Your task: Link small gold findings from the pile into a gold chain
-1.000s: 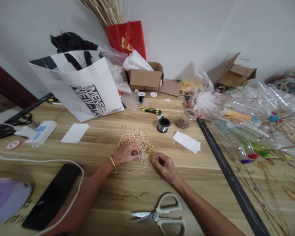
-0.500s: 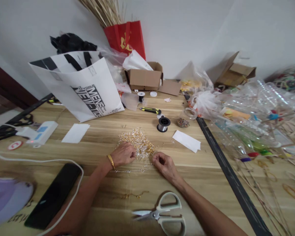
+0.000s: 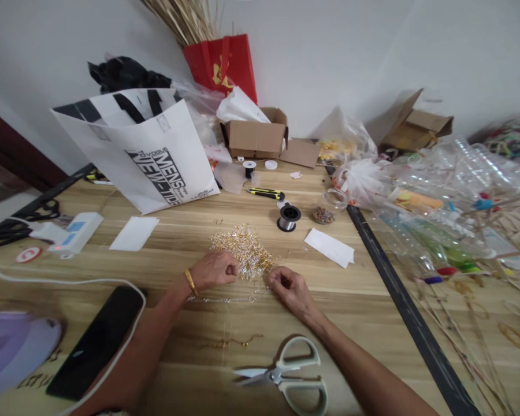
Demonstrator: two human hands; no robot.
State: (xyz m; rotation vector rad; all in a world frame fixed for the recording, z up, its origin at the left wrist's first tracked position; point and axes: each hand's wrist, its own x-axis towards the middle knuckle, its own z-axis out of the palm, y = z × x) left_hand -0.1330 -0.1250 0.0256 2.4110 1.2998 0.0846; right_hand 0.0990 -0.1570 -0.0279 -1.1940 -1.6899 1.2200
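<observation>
Nearest, blades pointing left, perhaps placed for easy pickup: steel scissors with off-white handles (image 3: 281, 375). Beyond, long axis running left to right, ending near the right hand (image 3: 292, 292): a thin silver-coloured chain (image 3: 229, 300). With right fingertips pinched together and left hand (image 3: 214, 270) curled closed; cannot tell whether holding anything. Farther, probably kept central for both hands: a loose heap of tiny gold and clear beads (image 3: 245, 248).

A bead pile (image 3: 248, 249), wire spool (image 3: 288, 225) and scissors (image 3: 274, 376) mark a craft workspace.

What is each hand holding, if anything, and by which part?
It cannot be told: the left hand and right hand curl beside the shiny pile; no held piece shows clearly.
</observation>
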